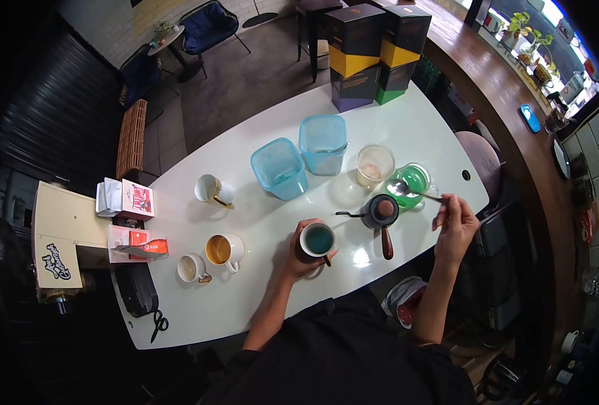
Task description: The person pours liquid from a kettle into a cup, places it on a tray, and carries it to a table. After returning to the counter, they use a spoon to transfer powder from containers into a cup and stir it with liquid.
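My left hand (301,260) is wrapped round a cup (317,239) with blue-green liquid inside. Between the fingers of my right hand (456,223) is the handle of a metal spoon (399,187), whose bowl is over the rim of a glass cup of green liquid (415,179). A clear plastic cup (375,166) stands just left of the glass. Between my two hands is a small dark kettle (382,210) with a wooden handle and a thin spout pointing left.
Two blue plastic containers (279,169) stand at mid-table. Three mugs (225,250) are on the left, near red-and-white boxes (137,200), a black case (137,290) and scissors (158,326). Stacked dark boxes (355,34) stand at the far end. A wooden counter (508,101) runs along the right.
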A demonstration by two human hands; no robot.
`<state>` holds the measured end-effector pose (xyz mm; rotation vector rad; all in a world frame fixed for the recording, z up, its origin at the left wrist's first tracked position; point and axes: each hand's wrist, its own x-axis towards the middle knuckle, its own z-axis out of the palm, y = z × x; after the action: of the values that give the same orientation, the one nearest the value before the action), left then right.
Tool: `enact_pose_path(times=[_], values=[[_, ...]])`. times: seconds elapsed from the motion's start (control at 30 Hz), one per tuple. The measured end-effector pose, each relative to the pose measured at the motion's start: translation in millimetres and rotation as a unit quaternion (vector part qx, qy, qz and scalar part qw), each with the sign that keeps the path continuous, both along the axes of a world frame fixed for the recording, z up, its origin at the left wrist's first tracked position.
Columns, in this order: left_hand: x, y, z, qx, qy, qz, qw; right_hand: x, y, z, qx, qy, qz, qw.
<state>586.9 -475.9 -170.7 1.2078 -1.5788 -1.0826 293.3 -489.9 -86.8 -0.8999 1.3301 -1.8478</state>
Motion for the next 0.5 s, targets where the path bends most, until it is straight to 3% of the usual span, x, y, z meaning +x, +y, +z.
enact_pose_path(times=[0.23,0.37,0.5], values=[[0,1,3,-0.003,-0.004,0.000,1.000,69,18,13,0.068,0.055,0.215,0.973],[3,-1,-2,-0.044,-0.032,-0.005,0.999,85,16,17,0.010,0.282,0.280,0.917],[6,-4,-17,-0.099,-0.043,-0.006,0.994,107,18,10,-0.071,0.377,0.297,0.875]])
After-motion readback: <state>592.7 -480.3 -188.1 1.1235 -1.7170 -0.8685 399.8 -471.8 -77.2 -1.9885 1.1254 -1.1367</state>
